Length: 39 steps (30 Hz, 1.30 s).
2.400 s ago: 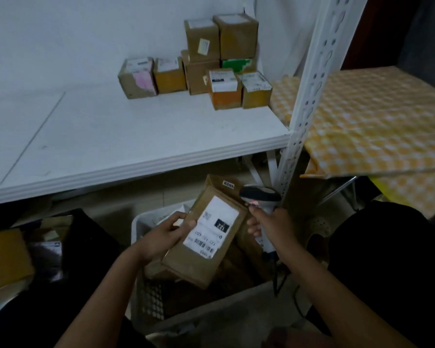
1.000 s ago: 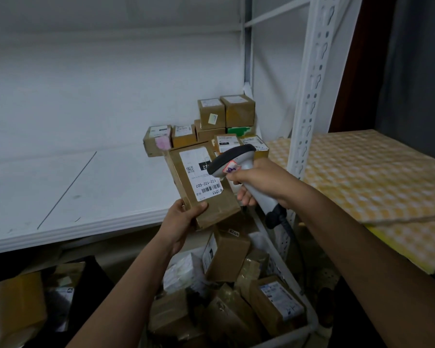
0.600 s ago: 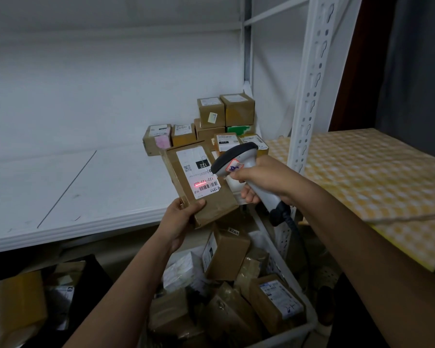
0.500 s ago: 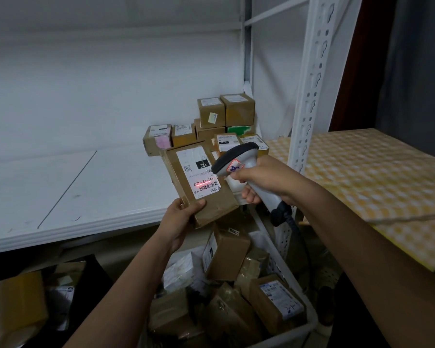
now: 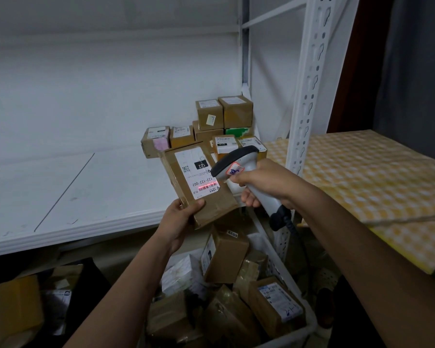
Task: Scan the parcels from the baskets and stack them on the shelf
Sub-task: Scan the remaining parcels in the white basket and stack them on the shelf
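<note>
Left hand (image 5: 180, 217) is gripping the parcel (image 5: 199, 182) by its near corner, long axis running away toward the shelf (image 5: 86, 192). Right hand (image 5: 261, 182), fingers wrapped round the scanner (image 5: 239, 169), is aiming left; red line lying across the barcode. Stack (image 5: 211, 126) is sitting just beyond, far right; the left hand is nearer.

the scanner (image 5: 239, 172) hides the right edge of the label (image 5: 196, 173) – its small print is too fine to read. the right hand (image 5: 264, 184) covers the scanner's trigger. the basket (image 5: 290, 336) is cut off by the bottom edge – parcels deep inside sit in shadow.
</note>
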Motion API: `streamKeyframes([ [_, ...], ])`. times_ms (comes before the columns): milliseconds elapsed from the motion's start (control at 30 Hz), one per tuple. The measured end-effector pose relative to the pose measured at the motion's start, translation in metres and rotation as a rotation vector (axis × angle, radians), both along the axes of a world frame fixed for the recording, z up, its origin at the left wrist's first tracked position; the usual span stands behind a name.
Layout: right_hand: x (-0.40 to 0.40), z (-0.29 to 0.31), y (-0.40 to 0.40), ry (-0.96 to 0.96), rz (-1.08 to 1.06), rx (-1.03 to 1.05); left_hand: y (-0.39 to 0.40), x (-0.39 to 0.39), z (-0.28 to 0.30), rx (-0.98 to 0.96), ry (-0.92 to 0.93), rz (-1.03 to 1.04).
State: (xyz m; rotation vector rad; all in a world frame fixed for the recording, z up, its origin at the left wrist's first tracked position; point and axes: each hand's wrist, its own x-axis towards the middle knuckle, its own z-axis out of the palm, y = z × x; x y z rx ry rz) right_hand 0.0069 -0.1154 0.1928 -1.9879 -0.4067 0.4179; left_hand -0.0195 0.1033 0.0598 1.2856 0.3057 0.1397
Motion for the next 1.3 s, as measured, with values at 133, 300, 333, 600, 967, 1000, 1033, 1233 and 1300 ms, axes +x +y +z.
streamKeyframes([
  [133, 0.006, -0.012, -0.004, 0.001, -0.046, 0.063, 0.000, -0.005, 0.001, -0.044, 0.024, -0.008],
  [300, 0.020, -0.064, -0.030, 0.038, -0.248, 0.127, -0.010, -0.002, 0.005, -0.080, 0.076, -0.041],
  [333, 0.022, -0.073, -0.036, 0.058, -0.301, 0.139, -0.013, 0.002, 0.006, -0.067, 0.088, -0.048],
  [600, 0.040, -0.100, -0.074, 0.067, -0.566, 0.223, -0.069, 0.063, 0.035, -0.077, 0.141, -0.140],
  [967, 0.050, -0.122, -0.090, 0.090, -0.670, 0.329, -0.094, 0.107, 0.024, 0.014, 0.177, -0.207],
  [1000, 0.050, -0.122, -0.090, 0.093, -0.670, 0.333, -0.095, 0.109, 0.024, 0.020, 0.179, -0.204],
  [1033, 0.050, -0.122, -0.090, 0.096, -0.668, 0.338, -0.096, 0.111, 0.025, 0.024, 0.181, -0.204],
  [1233, 0.051, -0.122, -0.092, 0.101, -0.663, 0.365, -0.096, 0.119, 0.022, 0.078, 0.234, -0.211],
  [1300, 0.051, -0.122, -0.093, 0.105, -0.665, 0.390, -0.084, 0.122, 0.028, 0.159, 0.237, -0.194],
])
